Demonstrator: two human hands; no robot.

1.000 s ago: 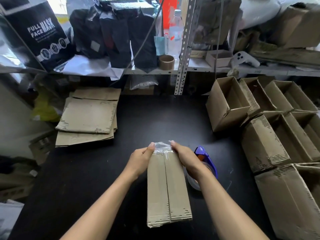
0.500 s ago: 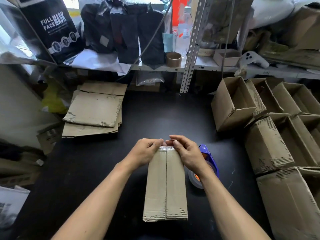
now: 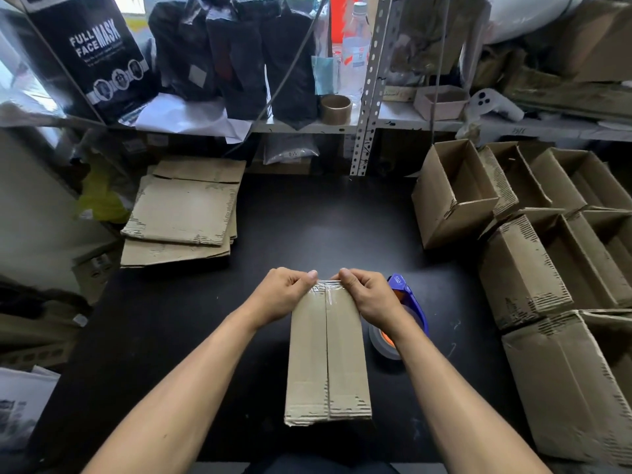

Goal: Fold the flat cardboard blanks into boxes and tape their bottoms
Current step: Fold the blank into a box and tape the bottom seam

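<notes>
Fingers of both our hands pinch clear tape over the box end; finished boxes right of it, flat blanks left remain.

a black table carries the work. at its far left lies a stack of flat cardboard blanks, lying unevenly on one another. near the middle stands a folded box, bottom flaps up and closed. just right of it rests a tape dispenser with a blue frame. along the right side stand open finished boxes, crowded together from far to near.
</notes>
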